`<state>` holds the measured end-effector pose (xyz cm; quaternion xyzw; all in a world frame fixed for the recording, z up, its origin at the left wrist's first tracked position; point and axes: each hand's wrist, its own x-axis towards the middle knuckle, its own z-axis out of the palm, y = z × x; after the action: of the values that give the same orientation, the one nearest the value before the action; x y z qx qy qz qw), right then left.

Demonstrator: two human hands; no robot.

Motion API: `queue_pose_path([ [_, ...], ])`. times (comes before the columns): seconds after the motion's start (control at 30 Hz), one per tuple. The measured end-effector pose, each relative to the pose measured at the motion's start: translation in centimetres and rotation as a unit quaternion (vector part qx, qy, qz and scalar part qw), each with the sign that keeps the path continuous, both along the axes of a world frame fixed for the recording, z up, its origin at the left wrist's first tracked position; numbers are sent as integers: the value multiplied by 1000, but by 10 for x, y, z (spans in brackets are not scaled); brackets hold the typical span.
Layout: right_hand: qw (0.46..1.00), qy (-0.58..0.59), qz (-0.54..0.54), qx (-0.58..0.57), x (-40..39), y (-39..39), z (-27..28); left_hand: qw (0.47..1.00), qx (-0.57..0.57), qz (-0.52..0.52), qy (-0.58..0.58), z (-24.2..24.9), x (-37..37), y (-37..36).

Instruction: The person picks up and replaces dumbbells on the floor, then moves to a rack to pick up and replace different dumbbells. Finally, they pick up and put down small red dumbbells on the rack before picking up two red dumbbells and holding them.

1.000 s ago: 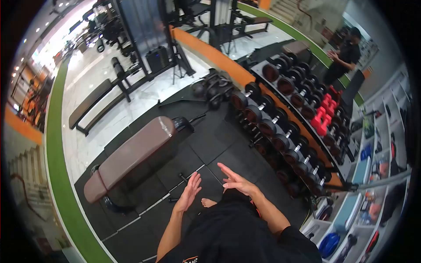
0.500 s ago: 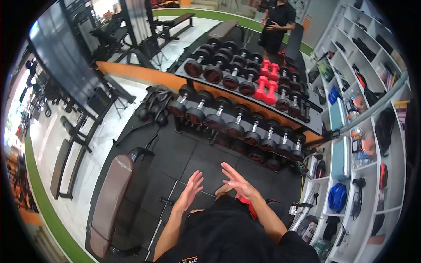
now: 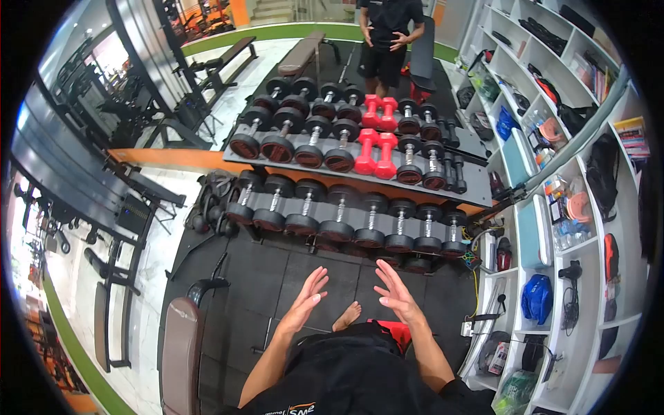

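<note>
My left hand (image 3: 304, 302) is raised in front of my body, fingers apart and palm turned inward. Facing it across a gap, my right hand (image 3: 398, 295) is held up the same way, its fingers stretched. Neither hand holds or touches anything. Below and between them, a bare foot (image 3: 348, 316) rests on the black mat (image 3: 256, 277). A red surface (image 3: 395, 333) shows beneath my right forearm. Ahead of both hands stands a rack with black dumbbells (image 3: 338, 221) on its lower tier and red dumbbells (image 3: 375, 153) on top.
A brown padded bench (image 3: 181, 356) stands at my left. White shelving (image 3: 584, 318) with bags, a blue bundle (image 3: 537, 299) and a cooler box (image 3: 534, 232) lines the right. Beyond the rack, a person in black (image 3: 389, 41) appears, seemingly mirrored. Weight machines (image 3: 114, 187) fill the far left.
The view has swung and levelled, so the rack now sits further left and the foot shows more fully. My hands have become more upright and slightly further apart, still open.
</note>
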<state>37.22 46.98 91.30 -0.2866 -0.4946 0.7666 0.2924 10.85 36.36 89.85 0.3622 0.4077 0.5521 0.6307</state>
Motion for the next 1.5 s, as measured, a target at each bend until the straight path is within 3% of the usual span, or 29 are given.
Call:
queue_pose_path([
  [0.77,969,-36,-234,75,54,108,40,978,41,-202,-14,7,53,241],
  [1.03,968,-74,-227,77,28,177,54,972,88,-216,-22,14,20,339],
  [1.23,958,-93,-264,67,25,192,53,968,65,-242,-27,10,11,376],
  [1.5,946,-108,-299,64,48,194,54,949,58,-309,-39,-5,54,402],
])
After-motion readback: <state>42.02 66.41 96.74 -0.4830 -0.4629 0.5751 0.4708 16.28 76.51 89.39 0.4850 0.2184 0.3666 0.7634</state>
